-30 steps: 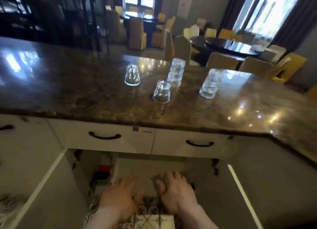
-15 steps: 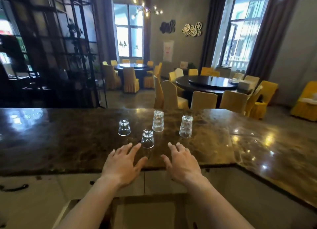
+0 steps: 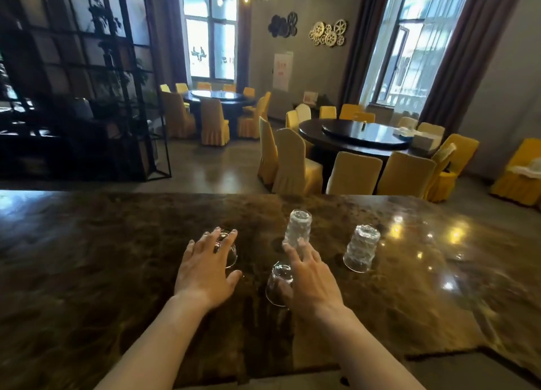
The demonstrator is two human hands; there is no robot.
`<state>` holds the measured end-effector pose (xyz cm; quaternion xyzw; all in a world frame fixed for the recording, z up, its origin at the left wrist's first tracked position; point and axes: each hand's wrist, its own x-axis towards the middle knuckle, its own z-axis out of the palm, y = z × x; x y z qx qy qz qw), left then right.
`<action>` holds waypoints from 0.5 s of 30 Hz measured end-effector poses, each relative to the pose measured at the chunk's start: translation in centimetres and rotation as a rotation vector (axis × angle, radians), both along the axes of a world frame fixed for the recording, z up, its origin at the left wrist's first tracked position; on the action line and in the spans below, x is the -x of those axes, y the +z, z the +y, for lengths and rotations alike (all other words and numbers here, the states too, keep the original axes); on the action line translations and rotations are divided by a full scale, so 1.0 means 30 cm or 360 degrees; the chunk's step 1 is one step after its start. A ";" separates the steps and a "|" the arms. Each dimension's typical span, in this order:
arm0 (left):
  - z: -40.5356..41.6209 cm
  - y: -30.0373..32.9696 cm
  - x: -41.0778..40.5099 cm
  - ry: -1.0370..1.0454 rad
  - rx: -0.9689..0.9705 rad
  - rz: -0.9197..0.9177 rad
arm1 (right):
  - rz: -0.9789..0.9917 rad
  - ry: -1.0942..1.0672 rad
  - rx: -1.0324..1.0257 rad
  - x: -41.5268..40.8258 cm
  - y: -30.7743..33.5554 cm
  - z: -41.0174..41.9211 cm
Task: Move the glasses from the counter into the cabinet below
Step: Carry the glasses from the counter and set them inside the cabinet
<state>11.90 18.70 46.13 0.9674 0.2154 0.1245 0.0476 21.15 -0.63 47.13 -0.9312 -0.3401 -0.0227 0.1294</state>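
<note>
Glasses on counter [image 3: 87, 272], frame centre, all upside down. My left hand [image 3: 205, 269] spread wide over left short glass [image 3: 229, 252]; right hand [image 3: 311, 278] open between near short glass [image 3: 278, 284] and tall glass [image 3: 297, 228]. Nothing gripped yet. Close round walls, lift straight, avoid knocking right tall glass [image 3: 361, 249].

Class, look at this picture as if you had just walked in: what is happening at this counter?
A person reaches with both bare hands over a dark brown polished marble counter where four clear glasses stand upside down. The left hand is spread over a short smooth glass. The right hand hovers by another short smooth glass, its fingertips in front of a tall textured glass. A second tall textured glass stands untouched to the right. Neither hand has closed on a glass, and all four are on the counter.
</note>
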 end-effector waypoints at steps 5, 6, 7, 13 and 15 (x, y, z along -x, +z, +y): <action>0.131 -0.081 -0.134 -0.0091 -0.0007 0.0170 | 0.0057 0.0072 0.0271 -0.096 -0.106 0.084; 0.149 -0.090 -0.160 -0.0116 -0.0013 0.0221 | 0.0063 0.0107 0.0352 -0.115 -0.120 0.096; 0.165 -0.098 -0.188 -0.0135 -0.0025 0.0271 | 0.0071 0.0149 0.0434 -0.135 -0.133 0.107; 0.252 -0.121 -0.335 -0.0163 -0.0259 0.0654 | 0.0062 0.0426 0.0842 -0.227 -0.167 0.165; 0.273 -0.129 -0.365 -0.0162 -0.0291 0.0768 | 0.0062 0.0504 0.0869 -0.240 -0.169 0.179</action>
